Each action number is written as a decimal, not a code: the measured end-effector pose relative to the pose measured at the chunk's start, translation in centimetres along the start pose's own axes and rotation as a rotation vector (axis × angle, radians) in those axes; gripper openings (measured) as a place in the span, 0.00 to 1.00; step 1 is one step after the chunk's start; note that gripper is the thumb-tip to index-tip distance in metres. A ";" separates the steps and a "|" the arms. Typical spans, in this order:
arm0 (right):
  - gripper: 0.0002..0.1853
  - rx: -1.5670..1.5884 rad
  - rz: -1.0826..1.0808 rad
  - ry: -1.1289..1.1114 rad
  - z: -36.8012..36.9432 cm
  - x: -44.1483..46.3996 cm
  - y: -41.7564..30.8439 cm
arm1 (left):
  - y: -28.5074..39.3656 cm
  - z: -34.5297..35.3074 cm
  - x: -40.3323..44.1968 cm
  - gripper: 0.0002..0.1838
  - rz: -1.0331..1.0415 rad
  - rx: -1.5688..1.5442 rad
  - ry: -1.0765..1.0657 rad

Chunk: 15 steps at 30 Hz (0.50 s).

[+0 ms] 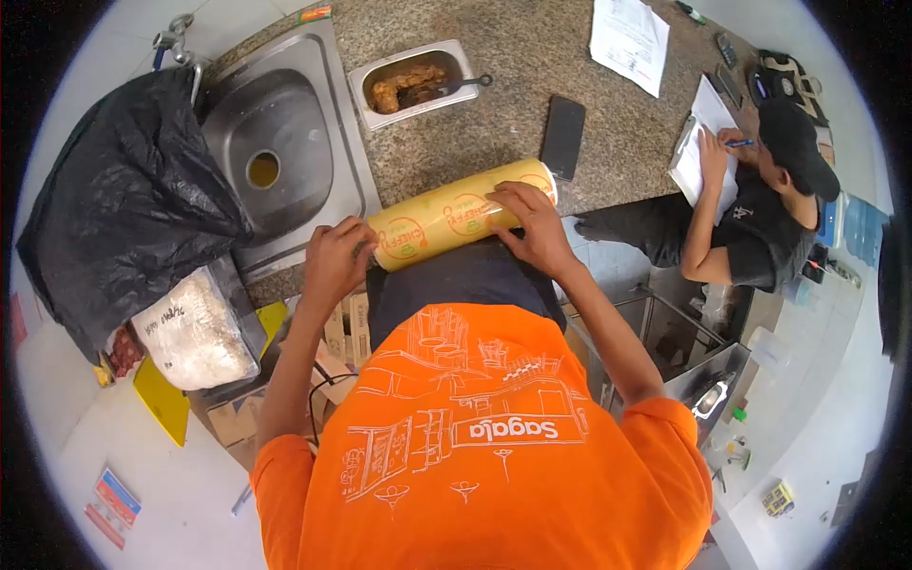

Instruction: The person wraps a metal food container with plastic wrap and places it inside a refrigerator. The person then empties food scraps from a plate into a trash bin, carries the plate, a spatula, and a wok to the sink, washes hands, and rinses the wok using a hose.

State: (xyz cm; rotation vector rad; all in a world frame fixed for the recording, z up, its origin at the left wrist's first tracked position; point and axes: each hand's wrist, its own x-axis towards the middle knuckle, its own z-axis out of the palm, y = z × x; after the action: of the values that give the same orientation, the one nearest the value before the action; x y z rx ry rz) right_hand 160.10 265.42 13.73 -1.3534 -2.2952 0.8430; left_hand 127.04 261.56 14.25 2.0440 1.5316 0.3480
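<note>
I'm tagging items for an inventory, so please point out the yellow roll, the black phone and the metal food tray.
Yellow roll [448, 219], head view: middle of its printed side.
Black phone [563, 138], head view: middle of its face.
Metal food tray [404, 112], head view: near rim.

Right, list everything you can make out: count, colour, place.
Roll: 1, yellow with red print, centre
Counter: 1, speckled brown, top
Tray: 1, silver, beside sink
Food: uncounted, brown, in tray
Utensil: 1, dark, in tray
Sink: 1, silver, upper left
Tap: 1, silver, top left
Bag: 1, black, left
Package: 1, white, below bag
Board: 1, yellow, lower left
Phone: 1, black, beyond roll
Papers: uncounted, white, beyond phone and under pen
Pen: 1, blue, with co-worker
Co-worker: 1, dark clothes, right
Small items: uncounted, mixed, right side
Shirt: 1, orange, bottom centre
Left hand: 1, bare, roll's left end
Right hand: 1, bare, roll's right end
</note>
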 end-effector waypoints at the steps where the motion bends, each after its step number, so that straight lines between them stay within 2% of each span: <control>1: 0.24 -0.001 0.004 0.006 0.0 0.0 0.0 | 0.1 0.0 -0.1 0.07 0.014 -0.010 0.023; 7: 0.26 -0.017 -0.004 -0.022 0.1 0.0 0.0 | 0.5 -0.4 0.4 0.16 -0.003 -0.079 -0.004; 15: 0.27 -0.030 -0.007 -0.003 0.3 -0.2 -0.1 | 0.5 0.5 -0.6 0.19 -0.105 -0.144 0.018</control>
State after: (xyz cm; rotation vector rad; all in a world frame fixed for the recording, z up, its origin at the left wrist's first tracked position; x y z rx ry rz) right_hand 159.93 265.11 13.60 -1.3564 -2.3219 0.8122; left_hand 127.52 260.76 14.17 1.8479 1.5709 0.4244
